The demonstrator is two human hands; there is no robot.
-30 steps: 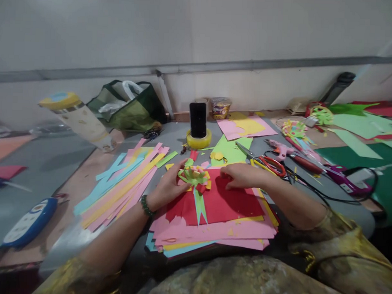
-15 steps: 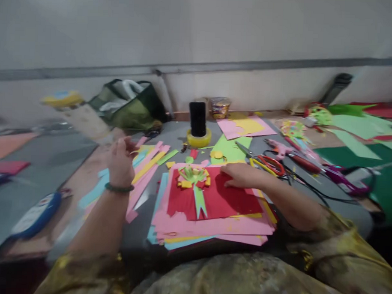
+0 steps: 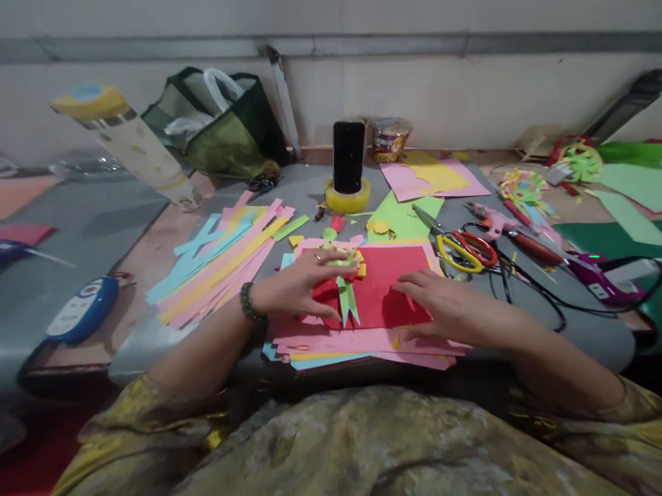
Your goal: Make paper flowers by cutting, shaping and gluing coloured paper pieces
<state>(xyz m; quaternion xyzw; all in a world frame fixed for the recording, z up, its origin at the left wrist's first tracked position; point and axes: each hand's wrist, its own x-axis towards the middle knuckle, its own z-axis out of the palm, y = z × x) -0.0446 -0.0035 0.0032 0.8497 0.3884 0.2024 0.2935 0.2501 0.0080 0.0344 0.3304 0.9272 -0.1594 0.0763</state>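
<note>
A red sheet (image 3: 381,297) lies on a stack of pink, yellow and blue papers (image 3: 360,342) at the table's near edge. On its left part sits a green and yellow paper flower (image 3: 357,262) with a forked green ribbon (image 3: 348,301). My left hand (image 3: 300,283), a dark bracelet at its wrist, is over the flower's left side with thumb and fingers apart, partly hiding it. Fingers spread, my right hand (image 3: 448,310) rests at the red sheet's right side and holds nothing.
Paper strips (image 3: 227,262) lie left of the stack. Scissors (image 3: 464,253), a glue gun (image 3: 601,279) and cables are to the right. Behind stand a phone (image 3: 348,158) on a tape roll (image 3: 347,196) and a cup (image 3: 390,139). A bottle (image 3: 139,151) stands at the left.
My left hand has come from beside the bottle, over the strips, to the flower. My right hand has shifted toward the red sheet's right edge. The camera view has tilted down.
</note>
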